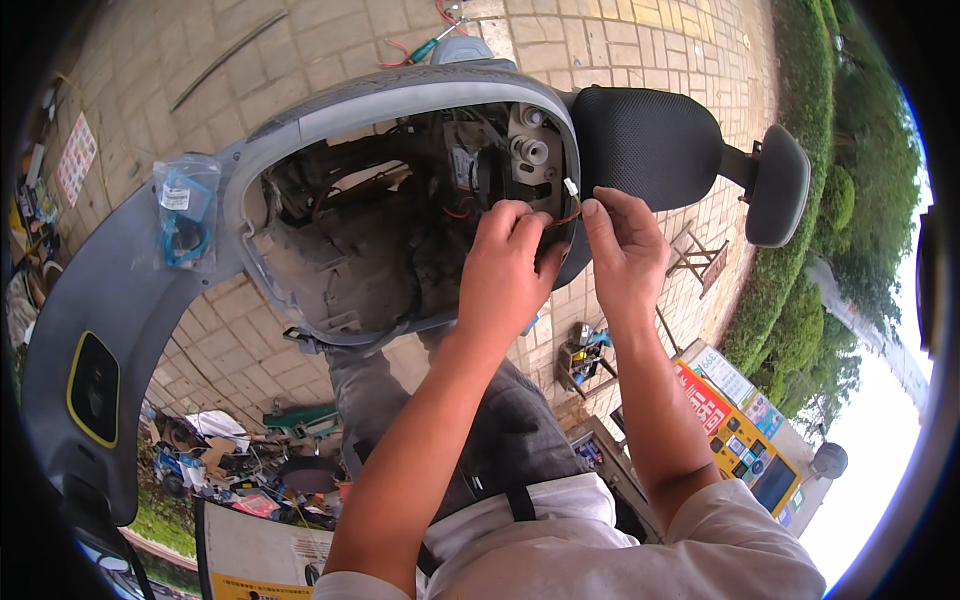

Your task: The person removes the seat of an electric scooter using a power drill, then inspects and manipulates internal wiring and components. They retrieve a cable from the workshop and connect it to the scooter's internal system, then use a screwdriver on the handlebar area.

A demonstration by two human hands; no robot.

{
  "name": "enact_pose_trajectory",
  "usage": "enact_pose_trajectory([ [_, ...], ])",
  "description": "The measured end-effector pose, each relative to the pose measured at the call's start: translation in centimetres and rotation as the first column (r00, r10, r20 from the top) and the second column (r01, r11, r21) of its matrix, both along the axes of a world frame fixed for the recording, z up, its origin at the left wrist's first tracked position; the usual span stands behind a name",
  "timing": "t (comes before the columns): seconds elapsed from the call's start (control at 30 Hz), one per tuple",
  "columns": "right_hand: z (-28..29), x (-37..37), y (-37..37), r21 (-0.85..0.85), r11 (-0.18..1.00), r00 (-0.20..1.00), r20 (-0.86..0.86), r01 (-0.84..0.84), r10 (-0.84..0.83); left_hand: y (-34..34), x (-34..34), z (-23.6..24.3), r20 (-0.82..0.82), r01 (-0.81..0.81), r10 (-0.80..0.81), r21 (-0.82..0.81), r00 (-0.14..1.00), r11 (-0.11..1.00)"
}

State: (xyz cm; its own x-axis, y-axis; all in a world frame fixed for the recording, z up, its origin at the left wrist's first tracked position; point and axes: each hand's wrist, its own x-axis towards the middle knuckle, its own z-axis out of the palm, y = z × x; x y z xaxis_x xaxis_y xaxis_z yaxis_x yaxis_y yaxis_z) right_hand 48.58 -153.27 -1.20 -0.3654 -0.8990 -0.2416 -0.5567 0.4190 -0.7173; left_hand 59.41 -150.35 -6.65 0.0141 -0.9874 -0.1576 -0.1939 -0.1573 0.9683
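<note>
An electric scooter with grey body panels (300, 125) stands before me, its inner compartment (370, 240) uncovered. A thin wire lead (567, 217), reddish-brown, runs between my hands at the compartment's right edge. My left hand (508, 255) pinches the lead near the rim, fingertips turned partly away from view. On the other side, my right hand (630, 250) holds the lead between thumb and forefinger. A small white connector (571, 187) sits just above the wire, close to both hands. Round white fittings (530, 150) show on a plate inside the compartment, with dark wiring beside them.
Right of the compartment is the black seat (650, 145) with a backrest (778, 187). A clear bag with blue parts (187, 215) lies on the left panel. Beyond, a screwdriver (425, 48) and a rod (228, 60) are on the paving. Assorted clutter (240, 455) covers ground at lower left.
</note>
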Motion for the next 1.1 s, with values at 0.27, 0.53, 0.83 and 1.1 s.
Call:
enact_pose_trajectory([
  [0.27, -0.8, 0.2, 0.8, 0.103, 0.994, 0.999, -0.014, -0.027, 0.029, 0.3, -0.6, -0.7, 0.07, 0.039, -0.038, -0.016, 0.997, 0.999],
  [0.53, -1.3, 0.5, -0.2, 0.085, 0.996, 0.992, -0.117, -0.034, 0.044, 0.7, -0.8, -1.4, 0.239, 0.106, -0.081, -0.096, 0.968, 0.99],
  [0.83, 0.2, 0.3, 0.5, 0.048, 0.998, 0.997, 0.064, 0.037, -0.04, 0.4, -0.3, -0.9, 0.315, 0.114, -0.071, -0.123, 0.947, 0.986],
  [1.1, 0.9, 1.1, -0.2, -0.071, 0.911, 0.904, -0.171, -0.407, 0.391, -3.6, 0.1, -0.4, 0.047, -0.05, 0.047, 0.072, 0.998, 0.996],
])
